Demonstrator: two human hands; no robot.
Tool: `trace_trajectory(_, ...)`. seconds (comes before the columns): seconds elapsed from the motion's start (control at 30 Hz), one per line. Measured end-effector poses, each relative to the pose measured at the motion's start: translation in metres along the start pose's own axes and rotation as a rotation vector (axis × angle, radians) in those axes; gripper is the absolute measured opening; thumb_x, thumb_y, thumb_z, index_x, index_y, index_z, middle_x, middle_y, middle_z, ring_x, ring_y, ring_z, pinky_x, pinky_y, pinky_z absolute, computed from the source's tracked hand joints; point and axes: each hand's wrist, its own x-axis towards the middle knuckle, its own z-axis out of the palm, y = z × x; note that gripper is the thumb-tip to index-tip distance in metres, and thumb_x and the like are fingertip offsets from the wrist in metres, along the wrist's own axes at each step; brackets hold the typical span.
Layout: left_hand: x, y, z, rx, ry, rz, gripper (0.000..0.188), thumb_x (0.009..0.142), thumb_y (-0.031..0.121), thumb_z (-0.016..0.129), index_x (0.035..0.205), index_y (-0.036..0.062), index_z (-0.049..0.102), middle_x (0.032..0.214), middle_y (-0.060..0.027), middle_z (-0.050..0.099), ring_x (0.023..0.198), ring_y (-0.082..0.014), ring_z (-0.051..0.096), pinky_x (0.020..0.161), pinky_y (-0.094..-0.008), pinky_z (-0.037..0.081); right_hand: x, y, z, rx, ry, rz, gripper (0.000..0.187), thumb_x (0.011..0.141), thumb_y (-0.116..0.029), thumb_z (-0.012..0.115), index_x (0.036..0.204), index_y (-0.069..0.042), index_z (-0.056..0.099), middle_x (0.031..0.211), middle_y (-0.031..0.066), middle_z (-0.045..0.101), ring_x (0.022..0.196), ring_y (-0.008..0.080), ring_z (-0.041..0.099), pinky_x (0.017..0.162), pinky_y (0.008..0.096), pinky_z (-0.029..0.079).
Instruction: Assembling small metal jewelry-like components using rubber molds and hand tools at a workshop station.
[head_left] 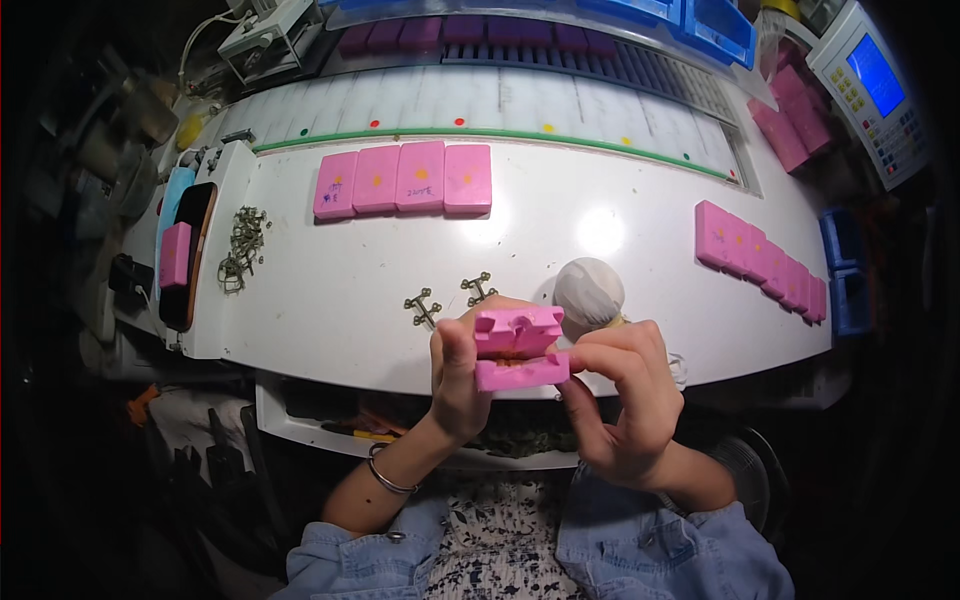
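In front of me I hold a pink rubber mould, its two halves parted along the near side with a dark, brownish gap between them. My left hand is closed round its left side. The thumb and index finger of my right hand pinch the lower half's right edge; any small thing between those fingertips is hidden. Just beyond the mould lie two small branched metal castings, one on the left and another farther back. A round whitish cloth pouch sits behind my right hand.
Pink blocks stand in a row at the back left and another row at the right. A heap of metal pieces lies near a phone carrying a pink block. A blue-screened device stands far right.
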Motion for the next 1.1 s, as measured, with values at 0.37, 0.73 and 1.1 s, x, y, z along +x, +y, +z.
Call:
trace_trajectory(0.37, -0.003, 0.005, -0.003, 0.178, 0.013, 0.176, 0.068, 0.074, 0.056, 0.062, 0.101, -0.0065, 0.056, 0.089, -0.0095, 0.060, 0.081, -0.0129, 0.059, 0.073, -0.0242, 0.047, 0.007, 0.002, -0.004, 0.387, -0.069, 0.332, 0.032, 0.070, 0.003, 0.067, 0.101, 0.002, 0.058, 0.089, 0.0120, 0.058, 0.078, 0.0193, 0.057, 0.071, 0.0276, 0.046)
trace_trajectory(0.73, 0.007, 0.026, -0.027, 0.327, -0.045, 0.235, 0.036, 0.076, 0.015, 0.071, 0.105, -0.0023, 0.058, 0.096, -0.0093, 0.058, 0.086, -0.0146, 0.056, 0.076, -0.0261, 0.046, 0.018, 0.012, 0.012, 0.611, -0.126, 0.462, 0.025, 0.075, 0.007, 0.063, 0.099, 0.005, 0.056, 0.089, 0.0097, 0.057, 0.082, 0.0160, 0.058, 0.076, 0.0267, 0.047)
trace_trajectory(1.1, 0.100, 0.118, -0.136, 0.187, 0.176, -0.260, 0.027, 0.092, 0.021, 0.046, 0.094, -0.0038, 0.058, 0.085, -0.0092, 0.060, 0.071, -0.0145, 0.056, 0.069, -0.0271, 0.048, 0.095, 0.070, 0.042, 0.138, -0.435, 0.286, 0.054, 0.076, -0.010, 0.067, 0.123, 0.003, 0.042, 0.120, 0.0188, 0.046, 0.107, 0.0288, 0.049, 0.090, 0.0376, 0.042)
